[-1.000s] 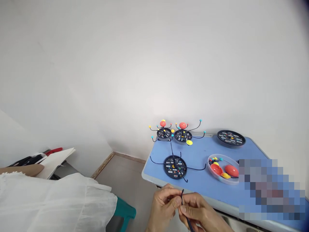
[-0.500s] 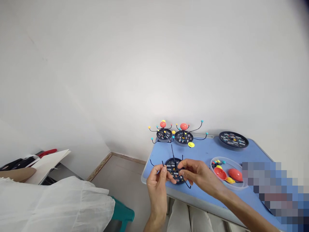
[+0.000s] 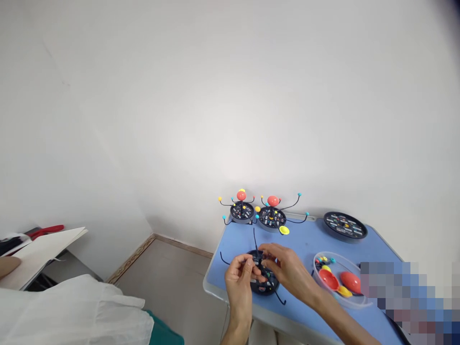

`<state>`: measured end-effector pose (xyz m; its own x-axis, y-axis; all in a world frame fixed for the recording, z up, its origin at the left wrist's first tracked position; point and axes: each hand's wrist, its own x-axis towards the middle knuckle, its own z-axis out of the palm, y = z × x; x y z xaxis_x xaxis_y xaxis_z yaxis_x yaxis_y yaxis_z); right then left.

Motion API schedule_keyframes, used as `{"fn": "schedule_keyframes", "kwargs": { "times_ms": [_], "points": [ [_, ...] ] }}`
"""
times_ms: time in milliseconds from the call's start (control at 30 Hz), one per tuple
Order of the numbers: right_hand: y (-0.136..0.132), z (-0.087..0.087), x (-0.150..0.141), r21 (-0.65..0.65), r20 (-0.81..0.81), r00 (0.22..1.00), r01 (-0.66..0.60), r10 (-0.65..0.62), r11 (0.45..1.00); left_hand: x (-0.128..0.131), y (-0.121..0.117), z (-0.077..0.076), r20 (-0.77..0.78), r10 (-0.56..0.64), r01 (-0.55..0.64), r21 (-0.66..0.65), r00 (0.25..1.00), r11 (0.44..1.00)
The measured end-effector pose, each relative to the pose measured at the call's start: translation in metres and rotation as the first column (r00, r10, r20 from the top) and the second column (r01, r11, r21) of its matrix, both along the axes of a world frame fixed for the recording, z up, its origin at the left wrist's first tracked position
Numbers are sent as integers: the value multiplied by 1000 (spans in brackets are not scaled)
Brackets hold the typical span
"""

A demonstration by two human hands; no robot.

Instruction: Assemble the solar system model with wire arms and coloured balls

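A round black base (image 3: pixel 264 288) with small printed pictures lies near the table's front edge, with thin black curved rods (image 3: pixel 280 298) reaching out from it. Above its left part, my left hand (image 3: pixel 240 275) is closed, thumb against fingers. From the right, my right hand (image 3: pixel 283 265) bends in over the base's middle, thumb and fingertips pinched near the central post. Whatever small part lies between the fingertips is hidden. One rod (image 3: pixel 255 238) stands up behind my hands; another sticks out to the left.
Two assembled planet models (image 3: pixel 241 211) with red balls stand at the back of the blue table (image 3: pixel 302 249). Right of them lies another black disc (image 3: pixel 345 226). A clear tray (image 3: pixel 359 303) holds red, yellow and blue pieces. A pixelated area covers the right. White cloth (image 3: pixel 72 311) hangs at left.
The view has shifted, so the table appears lower in the picture. My hands have drawn slightly closer together over the black base.
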<state>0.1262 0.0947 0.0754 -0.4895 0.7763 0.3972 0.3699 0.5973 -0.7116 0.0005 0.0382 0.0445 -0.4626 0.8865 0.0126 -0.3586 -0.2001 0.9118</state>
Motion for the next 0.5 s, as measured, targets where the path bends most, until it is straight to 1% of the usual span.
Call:
{"fn": "schedule_keyframes", "kwargs": {
  "times_ms": [167, 267, 400, 500],
  "points": [
    [4, -22, -6, 27, 125, 990, 55, -58, 998, -1, 9, -13, -1, 53, -53, -6, 999, 999],
    [6, -31, -10, 62, 227, 966, 109, -120, 992, -3, 15, -21, 2, 70, -70, 1, 998, 998],
    [10, -40, -15, 84, 328, 930, 144, -164, 986, -5, 24, -36, 28, 54, -54, -3, 998, 999],
    [13, -42, -18, 68, 363, 917, 150, -165, 986, -4, 29, -44, 70, 104, -105, 14, 992, 994]
  ]
}}
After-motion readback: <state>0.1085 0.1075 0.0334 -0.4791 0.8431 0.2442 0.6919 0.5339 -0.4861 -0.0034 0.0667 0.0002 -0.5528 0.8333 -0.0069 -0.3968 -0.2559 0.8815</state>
